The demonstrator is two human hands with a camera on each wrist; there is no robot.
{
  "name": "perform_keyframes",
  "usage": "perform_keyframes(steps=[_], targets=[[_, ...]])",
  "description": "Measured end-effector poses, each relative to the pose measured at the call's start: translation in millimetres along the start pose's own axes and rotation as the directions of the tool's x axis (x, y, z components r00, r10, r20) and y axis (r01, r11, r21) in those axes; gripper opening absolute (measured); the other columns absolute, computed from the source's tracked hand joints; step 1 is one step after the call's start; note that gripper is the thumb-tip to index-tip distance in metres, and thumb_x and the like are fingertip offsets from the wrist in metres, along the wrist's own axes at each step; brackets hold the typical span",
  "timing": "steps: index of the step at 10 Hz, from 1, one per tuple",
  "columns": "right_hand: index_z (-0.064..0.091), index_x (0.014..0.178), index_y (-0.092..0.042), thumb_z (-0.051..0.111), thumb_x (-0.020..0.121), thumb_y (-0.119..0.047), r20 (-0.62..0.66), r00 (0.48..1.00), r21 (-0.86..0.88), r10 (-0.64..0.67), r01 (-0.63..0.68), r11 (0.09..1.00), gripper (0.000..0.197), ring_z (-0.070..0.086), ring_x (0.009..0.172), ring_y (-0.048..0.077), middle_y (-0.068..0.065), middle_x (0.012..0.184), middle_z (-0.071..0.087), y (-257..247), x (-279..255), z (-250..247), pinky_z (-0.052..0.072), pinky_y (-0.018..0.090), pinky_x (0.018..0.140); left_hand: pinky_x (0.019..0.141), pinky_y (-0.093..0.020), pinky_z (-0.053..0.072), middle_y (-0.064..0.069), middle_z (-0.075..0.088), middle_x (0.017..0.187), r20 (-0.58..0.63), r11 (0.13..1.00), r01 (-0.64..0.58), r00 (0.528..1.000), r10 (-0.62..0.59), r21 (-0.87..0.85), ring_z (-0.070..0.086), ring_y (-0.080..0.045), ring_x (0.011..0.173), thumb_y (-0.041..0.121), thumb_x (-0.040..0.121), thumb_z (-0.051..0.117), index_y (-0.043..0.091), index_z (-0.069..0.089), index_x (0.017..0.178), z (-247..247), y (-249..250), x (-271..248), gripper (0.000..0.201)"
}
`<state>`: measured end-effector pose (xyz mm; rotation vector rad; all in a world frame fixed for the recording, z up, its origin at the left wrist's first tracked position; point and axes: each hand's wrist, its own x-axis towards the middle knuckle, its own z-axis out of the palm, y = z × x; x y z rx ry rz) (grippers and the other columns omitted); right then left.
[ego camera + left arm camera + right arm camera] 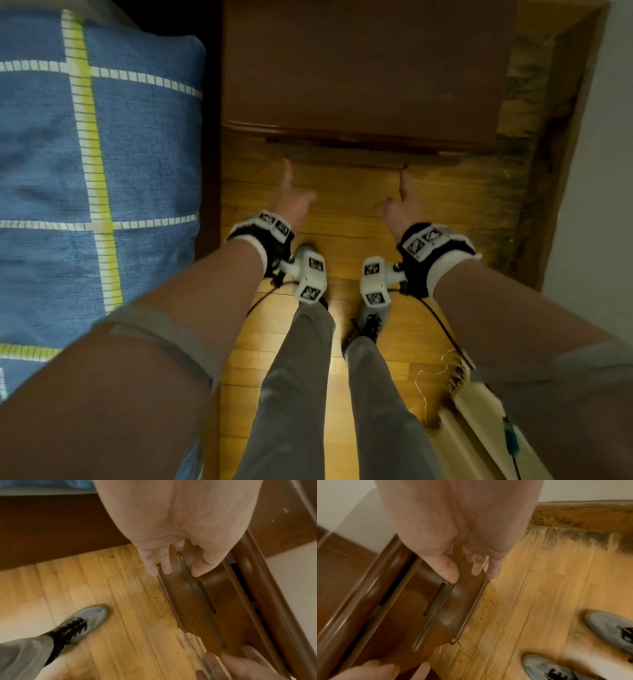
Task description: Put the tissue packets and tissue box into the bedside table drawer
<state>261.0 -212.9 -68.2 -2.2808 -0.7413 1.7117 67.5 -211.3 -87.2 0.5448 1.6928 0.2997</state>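
The dark brown bedside table (363, 68) stands straight ahead, its top bare. Its drawer front (205, 599), with long slot handles, faces me under the top's edge; a thin dark gap runs above it. My left hand (291, 192) reaches forward, fingers straight, fingertips (165, 569) at the left end of the drawer front. My right hand (404, 202) does the same at the right end, its fingertips (476, 570) by the drawer's lower edge (471, 608). Neither hand holds anything. No tissue packets or tissue box are in view.
A bed with a blue cover crossed by yellow and white lines (96, 171) fills the left side. The wooden floor (342, 212) lies below, with my grey shoes (611, 627) on it. A white wall (603, 171) stands right; a pale frayed panel (479, 421) lies lower right.
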Motion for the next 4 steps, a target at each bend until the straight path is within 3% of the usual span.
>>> perform_keyframes(steps=[1, 2, 3, 4], targets=[[0.010, 0.157, -0.032, 0.043, 0.101, 0.002, -0.008, 1.000, 0.041, 0.019, -0.018, 0.999, 0.074, 0.043, 0.136, 0.035, 0.011, 0.159, 0.030, -26.0, 19.0, -3.7, 0.047, 0.033, 0.095, 0.051, -0.017, 0.053, -0.009, 0.018, 0.167, -0.063, 0.995, -0.016, 0.998, 0.022, 0.097, 0.066, -0.016, 0.090, 0.005, 0.094, 0.057, 0.037, 0.003, 0.158, -5.7, 26.8, 18.3, 0.090], [0.011, 0.157, -0.031, 0.045, 0.101, 0.001, 0.002, 0.999, 0.008, 0.039, -0.039, 0.999, 0.073, 0.048, 0.131, 0.035, 0.012, 0.160, 0.026, -33.6, 28.4, -3.9, 0.051, 0.032, 0.086, 0.052, -0.019, 0.052, -0.010, 0.025, 0.164, -0.075, 0.984, 0.003, 0.997, 0.011, 0.177, 0.054, -0.004, 0.071, 0.005, 0.094, 0.055, 0.031, 0.010, 0.159, -9.3, 38.1, 18.0, 0.083], [0.011, 0.157, -0.033, 0.054, 0.097, -0.003, 0.049, 0.998, -0.019, 0.049, -0.049, 0.999, 0.080, 0.047, 0.132, 0.034, 0.013, 0.162, 0.021, -25.6, 23.0, 1.6, 0.050, 0.035, 0.092, 0.088, -0.037, 0.058, -0.009, 0.031, 0.161, -0.035, 0.993, 0.031, 0.999, -0.027, 0.111, 0.062, -0.019, 0.109, 0.004, 0.092, 0.059, 0.028, 0.016, 0.159, -9.4, 33.5, 10.3, 0.083], [0.022, 0.155, -0.028, 0.060, 0.095, -0.010, 0.042, 0.999, -0.007, -0.004, 0.004, 1.000, 0.073, 0.041, 0.138, 0.031, 0.013, 0.159, 0.029, -10.3, 17.7, 4.8, 0.044, 0.047, 0.108, 0.101, -0.045, 0.052, -0.013, 0.049, 0.147, -0.082, 0.996, 0.081, 0.993, -0.079, 0.023, 0.056, -0.030, 0.126, 0.007, 0.092, 0.059, 0.018, 0.028, 0.154, -6.6, 29.7, 1.3, 0.071]])
